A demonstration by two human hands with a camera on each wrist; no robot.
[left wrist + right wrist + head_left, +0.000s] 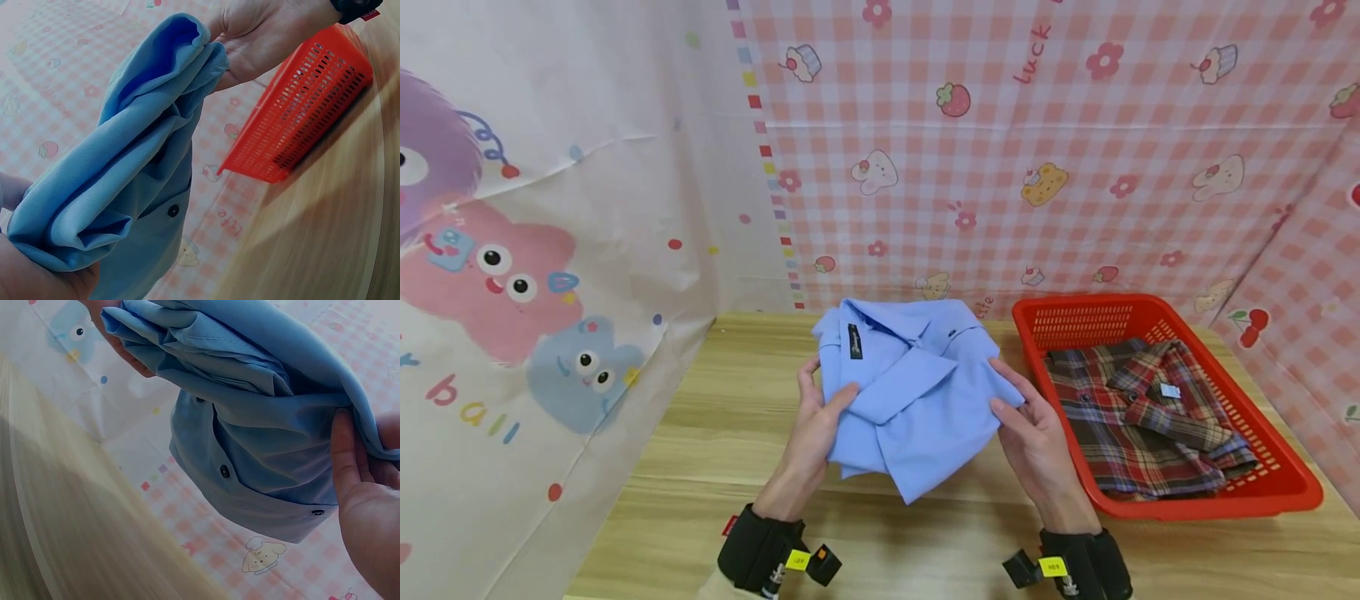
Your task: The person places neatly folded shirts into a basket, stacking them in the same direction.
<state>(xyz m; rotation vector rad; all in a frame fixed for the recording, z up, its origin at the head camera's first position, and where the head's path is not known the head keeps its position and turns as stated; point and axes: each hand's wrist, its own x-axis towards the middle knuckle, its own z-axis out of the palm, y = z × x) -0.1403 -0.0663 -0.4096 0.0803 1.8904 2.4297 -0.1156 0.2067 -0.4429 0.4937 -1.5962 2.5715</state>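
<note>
A light blue shirt (pixel 917 392), folded into a bundle, is held up off the wooden table between both hands. Its collar and a black label (pixel 854 342) face up in the head view. My left hand (pixel 815 421) grips the left side, thumb on top and fingers beneath. On the opposite side my right hand (pixel 1033 433) pinches the edge, thumb above. From the left wrist, the shirt (pixel 125 150) shows rolled layers and one dark button (pixel 174 210). Dark buttons (pixel 225 471) line its hanging underside in the right wrist view.
To the right stands a red plastic basket (pixel 1277 502) with perforated walls. A folded plaid shirt (pixel 1138 421) lies inside it. The wooden table (pixel 700 483) meets a pink checked cloth (pixel 910 225) at the back and a white cartoon-printed cloth (pixel 647 200) on the left.
</note>
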